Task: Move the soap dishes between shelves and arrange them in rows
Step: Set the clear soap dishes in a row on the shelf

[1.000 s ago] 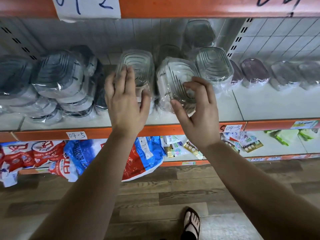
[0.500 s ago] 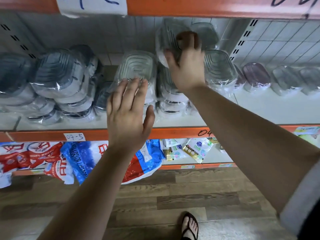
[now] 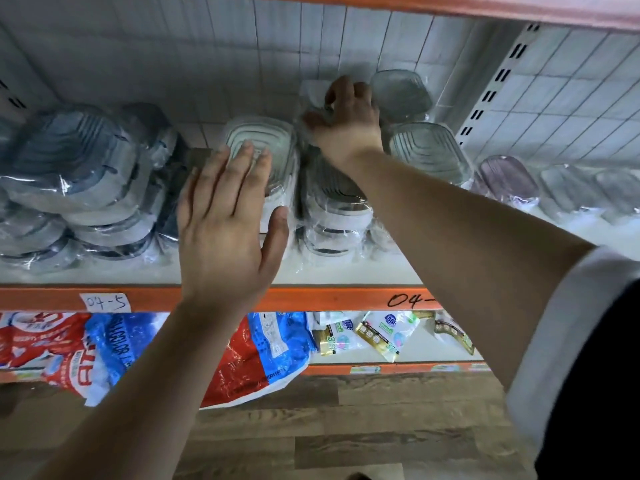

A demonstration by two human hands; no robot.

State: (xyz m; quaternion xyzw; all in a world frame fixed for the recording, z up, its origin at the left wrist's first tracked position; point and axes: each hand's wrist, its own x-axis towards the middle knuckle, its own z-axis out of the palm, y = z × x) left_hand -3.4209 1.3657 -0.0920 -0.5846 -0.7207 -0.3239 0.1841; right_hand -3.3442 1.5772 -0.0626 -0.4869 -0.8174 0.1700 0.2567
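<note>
The left hand (image 3: 225, 230), open with straight fingers, lies flat on the front of the clear soap dish stack (image 3: 263, 147), and to its right the nearer right hand (image 3: 346, 123) grips a wrapped soap dish (image 3: 313, 95), mostly hidden, above the neighbouring stack (image 3: 332, 209), deeper on the shelf (image 3: 346, 271).

Red and blue bags (image 3: 138, 344), small packets (image 3: 381, 336), wood-plank floor (image 3: 346, 427), paper label (image 3: 105, 302)
</note>
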